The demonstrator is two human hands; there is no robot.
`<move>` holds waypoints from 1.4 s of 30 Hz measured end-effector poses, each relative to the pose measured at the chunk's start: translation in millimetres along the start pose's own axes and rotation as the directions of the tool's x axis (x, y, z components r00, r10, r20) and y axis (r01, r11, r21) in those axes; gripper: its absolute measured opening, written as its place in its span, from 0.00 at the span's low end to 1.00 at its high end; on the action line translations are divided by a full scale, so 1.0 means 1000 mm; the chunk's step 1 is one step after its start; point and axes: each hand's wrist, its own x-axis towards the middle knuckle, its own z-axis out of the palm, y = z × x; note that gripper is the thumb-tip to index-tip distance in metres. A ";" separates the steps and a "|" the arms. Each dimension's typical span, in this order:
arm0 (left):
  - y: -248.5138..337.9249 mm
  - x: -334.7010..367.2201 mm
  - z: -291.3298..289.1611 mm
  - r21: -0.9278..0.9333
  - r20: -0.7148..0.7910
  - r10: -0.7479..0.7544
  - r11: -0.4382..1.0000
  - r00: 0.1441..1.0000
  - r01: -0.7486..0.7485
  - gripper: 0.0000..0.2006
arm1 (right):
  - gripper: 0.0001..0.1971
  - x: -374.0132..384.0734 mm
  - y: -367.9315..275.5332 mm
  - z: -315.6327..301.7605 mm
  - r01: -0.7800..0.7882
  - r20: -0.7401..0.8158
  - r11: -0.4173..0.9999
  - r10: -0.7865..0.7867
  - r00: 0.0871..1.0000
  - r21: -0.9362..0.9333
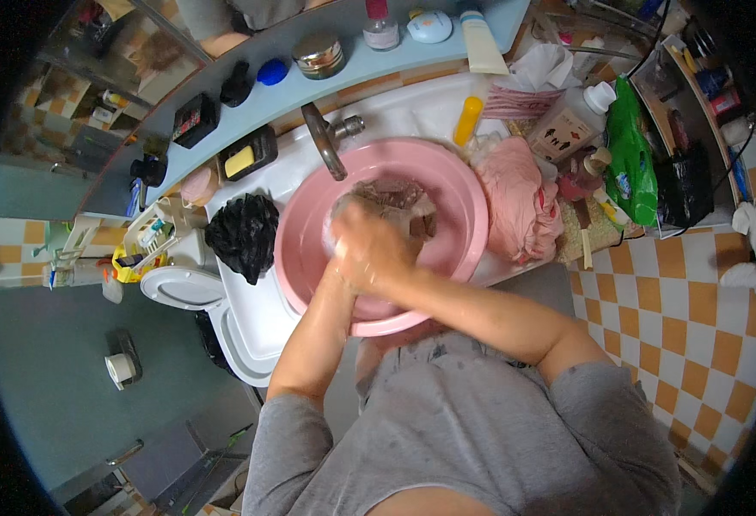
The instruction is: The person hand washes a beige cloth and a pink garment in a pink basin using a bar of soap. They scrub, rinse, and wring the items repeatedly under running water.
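Note:
Both of my wet hands are together over a pink plastic basin (474, 202). My right hand (388, 254) crosses over my left hand (349, 225) and presses against it near the wrist. Motion smears the fingers of both hands, and I cannot tell whether anything is between them. Just beyond them, a crumpled brownish-grey cloth (404, 196) lies wet in the basin. Part of it is hidden behind my hands. Above the basin's far rim reaches a metal faucet (322, 142).
A black plastic bag (244, 236) sits left of the basin, and a pink cloth bundle (520, 202) right of it. Beyond are yellow soap (239, 162) in a black dish, a yellow tube (468, 120), a white bottle (571, 120) and a blue shelf (343, 82) with toiletries.

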 end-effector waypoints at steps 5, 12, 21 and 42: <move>-0.001 -0.022 0.006 0.095 -0.174 0.075 0.994 0.982 -0.060 0.21 | 0.14 0.040 0.044 0.003 -0.315 -0.213 0.948 0.319 0.924 0.053; 0.012 0.013 -0.025 0.501 -0.168 0.239 0.856 0.956 -0.126 0.21 | 0.35 0.032 0.128 -0.021 -0.463 0.221 0.748 0.408 0.886 0.475; -0.010 0.006 0.005 0.320 0.035 0.253 0.914 0.967 -0.251 0.20 | 0.24 0.028 0.136 -0.026 -0.621 0.459 0.326 0.453 0.764 0.712; 0.001 0.024 -0.066 -0.120 0.314 -0.034 0.990 0.949 0.075 0.18 | 0.10 0.011 0.032 0.010 -0.225 -0.063 0.969 0.232 0.971 0.103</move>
